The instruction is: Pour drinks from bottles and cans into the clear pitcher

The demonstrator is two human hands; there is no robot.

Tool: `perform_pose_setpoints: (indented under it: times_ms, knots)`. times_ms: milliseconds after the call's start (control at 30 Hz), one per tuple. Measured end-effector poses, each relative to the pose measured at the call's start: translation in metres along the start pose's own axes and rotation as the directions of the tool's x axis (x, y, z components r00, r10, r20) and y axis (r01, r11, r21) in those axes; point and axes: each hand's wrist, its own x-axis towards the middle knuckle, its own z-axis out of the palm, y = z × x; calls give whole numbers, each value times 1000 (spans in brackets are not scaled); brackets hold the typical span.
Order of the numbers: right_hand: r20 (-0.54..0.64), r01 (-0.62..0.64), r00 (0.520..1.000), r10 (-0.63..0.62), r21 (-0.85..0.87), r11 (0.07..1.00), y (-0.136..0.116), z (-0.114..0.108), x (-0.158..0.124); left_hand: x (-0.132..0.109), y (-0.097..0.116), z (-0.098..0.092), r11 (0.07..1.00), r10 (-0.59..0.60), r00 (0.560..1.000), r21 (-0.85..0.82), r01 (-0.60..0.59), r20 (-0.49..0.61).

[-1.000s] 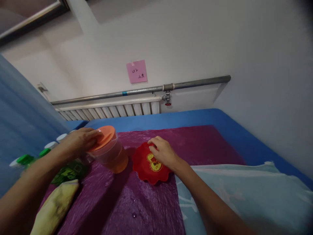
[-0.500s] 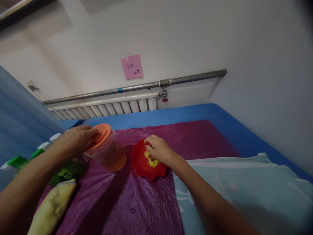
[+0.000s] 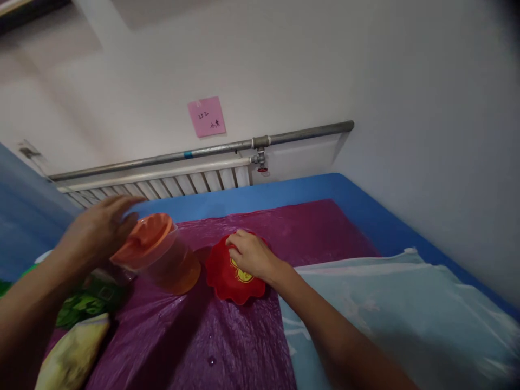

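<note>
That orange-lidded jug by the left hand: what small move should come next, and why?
Probably close the left hand on the tilted jug to steady it: its orange lid leans toward the red dish, which the right hand presses down.

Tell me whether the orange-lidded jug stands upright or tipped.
Tipped. The jug leans left, its orange lid slanted toward the left hand, with only the base edge on the purple sheet.

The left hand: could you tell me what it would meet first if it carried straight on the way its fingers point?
Probably nothing near: the left hand points right, just above the jug's orange lid, toward bare blue tabletop. Depth is unclear; it may brush the lid.
</note>
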Motion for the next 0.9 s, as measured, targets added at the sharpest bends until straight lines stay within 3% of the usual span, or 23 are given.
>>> perform_pose_setpoints:
  times_ms: [67, 233, 333, 667, 767, 833, 900]
  knots:
    - [7, -5, 1000, 5, -13, 1000, 2, 0, 0, 7, 4, 3, 999, -36, 998, -26, 34, -52]
    - [19, -27, 999, 28, -36, 999, 5, -1, 1, 20, 7, 35, 995, -7, 988, -94, 21, 153]
    - [30, -29, 999, 30, -43, 999, 6, -1, 1, 20, 6, 45, 992, 25, 979, -126, 1, 203]
    - [49, -26, 998, 27, -12, 1000, 4, 0, 1, 14, 2, 31, 953, -7, 960, -289, 91, 280]
    - [64, -21, 998, 22, -5, 1000, 3, -1, 1, 5, 4, 20, 926, -136, 972, -324, 194, 192]
    - [72, -11, 997, 11, 7, 1000, 0, -1, 1, -7, 3, 9, 889, -271, 955, -350, 296, 121]
    - [50, 14, 999, -16, 53, 998, -5, -3, 0, -21, -3, -2, 852, -348, 930, -372, 368, 121]
